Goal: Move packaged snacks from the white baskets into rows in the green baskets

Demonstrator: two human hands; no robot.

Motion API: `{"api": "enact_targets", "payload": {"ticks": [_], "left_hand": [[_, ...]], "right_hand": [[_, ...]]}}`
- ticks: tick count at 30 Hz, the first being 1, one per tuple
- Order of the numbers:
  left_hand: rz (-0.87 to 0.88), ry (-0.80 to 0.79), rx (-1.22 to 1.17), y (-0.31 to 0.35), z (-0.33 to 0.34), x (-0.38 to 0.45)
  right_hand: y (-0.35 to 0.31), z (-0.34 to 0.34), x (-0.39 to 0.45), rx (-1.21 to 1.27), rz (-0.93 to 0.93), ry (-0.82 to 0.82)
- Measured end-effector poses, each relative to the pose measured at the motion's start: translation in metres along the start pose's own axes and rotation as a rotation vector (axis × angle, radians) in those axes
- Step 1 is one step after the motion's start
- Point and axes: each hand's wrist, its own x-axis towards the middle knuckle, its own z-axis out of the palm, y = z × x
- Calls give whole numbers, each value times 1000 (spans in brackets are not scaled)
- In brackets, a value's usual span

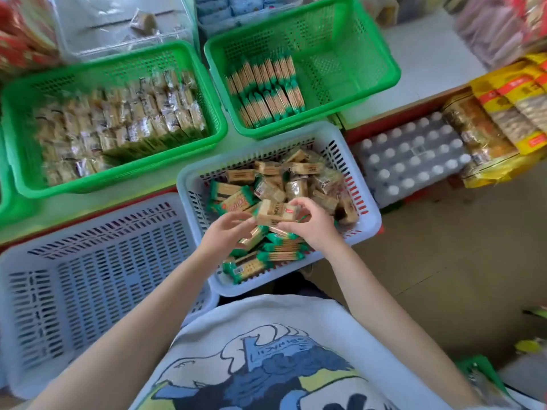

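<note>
Both forearms reach forward from the bottom of the view, bare, and they meet over the white basket (359, 184) that is full of loose snack packets. The right hand (310, 224) has its fingers and thumb curled around a small stack of beige snack packets (276, 213), holding it from the right side and from above. The left hand (226, 229) comes from the other side; its fingers are bent and the fingertips touch the left end of the same stack, so the stack sits between the two hands, a little above the pile in the basket. Under the hands lie more packets, some beige, some with green ends (263, 261), in no order.

To the left of this basket stands a second white basket (88, 261), and I see nothing inside it. Behind it is a green basket (17, 161) filled with rows of pale packets in clear wrap. The other green basket (370, 75), behind the full white one, holds two short rows of packets with green ends (265, 90) at its left side; the right part of its floor is bare.

On the right there is a tray of white bottle caps (411, 161) and yellow packages (515, 113) beside it. The person wears a white shirt (266, 350) with a blue print.
</note>
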Motion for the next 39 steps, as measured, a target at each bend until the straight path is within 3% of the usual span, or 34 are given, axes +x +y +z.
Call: {"api": "enact_targets", "payload": {"ticks": [5,8,12,17,22,25,33,36,39], "left_hand": [[-117,-186,-476,14,18,11],[-124,-88,-592,11,17,16],[-156,116,-654,-7,1,14],[-168,274,-741,-24,-13,1],[-173,356,-817,-37,-22,-5],[-166,357,-842,-39,-23,-4],[-151,304,-833,-19,-37,6],[-132,238,-820,3,-43,8],[-38,136,-818,21,-55,7]], "right_hand": [[-22,-12,2,11,-110,-235],[-31,-22,14,45,-39,-298],[-33,-18,46,-65,50,-108],[-27,24,95,-381,64,-91],[-17,46,111,-653,101,46],[-23,41,111,-565,159,-15],[-83,3,66,69,57,-310],[-115,5,50,73,-26,-413],[-144,22,37,-35,-92,-372]]}}
